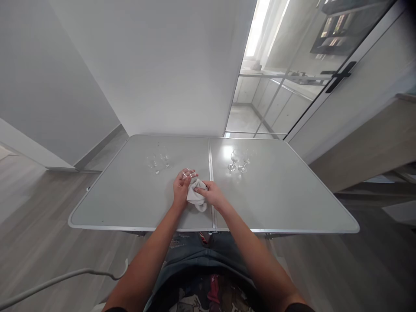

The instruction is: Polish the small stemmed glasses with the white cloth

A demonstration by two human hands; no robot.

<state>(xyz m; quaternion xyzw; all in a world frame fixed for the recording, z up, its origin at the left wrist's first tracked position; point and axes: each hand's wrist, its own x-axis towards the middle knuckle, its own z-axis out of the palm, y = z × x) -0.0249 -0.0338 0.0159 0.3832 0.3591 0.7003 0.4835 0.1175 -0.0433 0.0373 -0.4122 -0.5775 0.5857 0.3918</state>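
Note:
My left hand [180, 187] is closed around a small clear stemmed glass [187, 174] above the middle of the grey folding table [130, 203]. My right hand [211, 194] grips a white cloth [196, 196] and presses it against that glass. Two clear glasses [158, 163] stand on the table's left half, beyond my left hand. Two more stemmed glasses [238, 161] stand on the right half, beyond my right hand.
A white wall panel [162, 65] rises right behind the table. A glass sliding door [292, 65] with a black handle [339, 76] is at the back right. Wood-look floor surrounds the table, and a white cable [65, 277] runs by my left leg.

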